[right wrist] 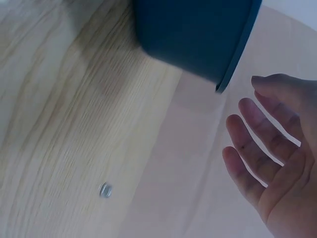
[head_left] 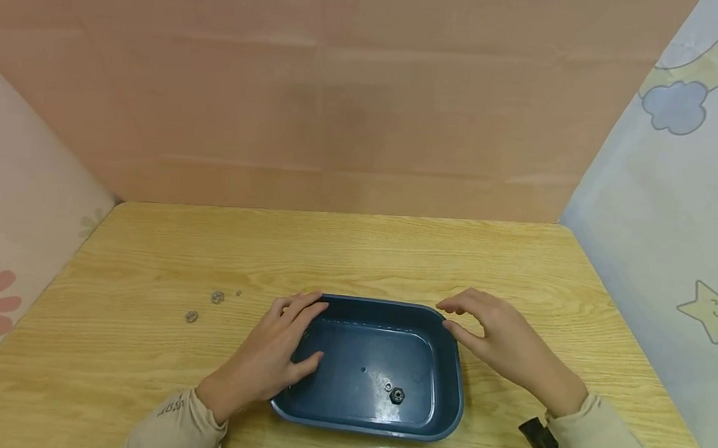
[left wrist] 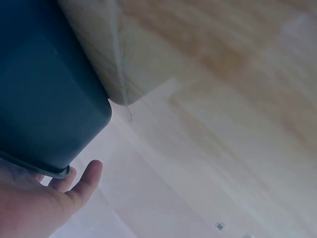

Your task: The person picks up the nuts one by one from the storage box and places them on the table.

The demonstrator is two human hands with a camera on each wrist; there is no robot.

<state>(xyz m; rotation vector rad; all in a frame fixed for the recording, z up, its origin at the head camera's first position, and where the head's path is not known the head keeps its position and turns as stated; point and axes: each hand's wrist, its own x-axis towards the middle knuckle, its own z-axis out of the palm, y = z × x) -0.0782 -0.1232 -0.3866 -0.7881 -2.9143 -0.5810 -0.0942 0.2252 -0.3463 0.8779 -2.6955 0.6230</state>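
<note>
A dark blue plastic tub (head_left: 368, 432) sits on the table. Inside it, toward the front right, lie a dark hex nut (head_left: 397, 396) and a smaller light ring-like nut (head_left: 387, 387). My left hand (head_left: 276, 351) rests over the tub's left rim, fingers loosely extended to the back left corner and thumb over the inside. In the left wrist view, those fingers (left wrist: 88, 181) reach past the rim. My right hand (head_left: 496, 337) hovers at the back right corner, fingers loosely bent with nothing between them. A gap separates it from the tub corner (right wrist: 220, 82) in the right wrist view.
Left of the tub, two round metal pieces (head_left: 217, 297) and a tiny bit (head_left: 239, 292) lie on the wooden table (head_left: 141, 256). The right wrist view shows a small metal nut (right wrist: 105, 190) on the wood. A brown paper-like wall (head_left: 342, 110) stands behind, with patterned panels (head_left: 639, 204) at both sides.
</note>
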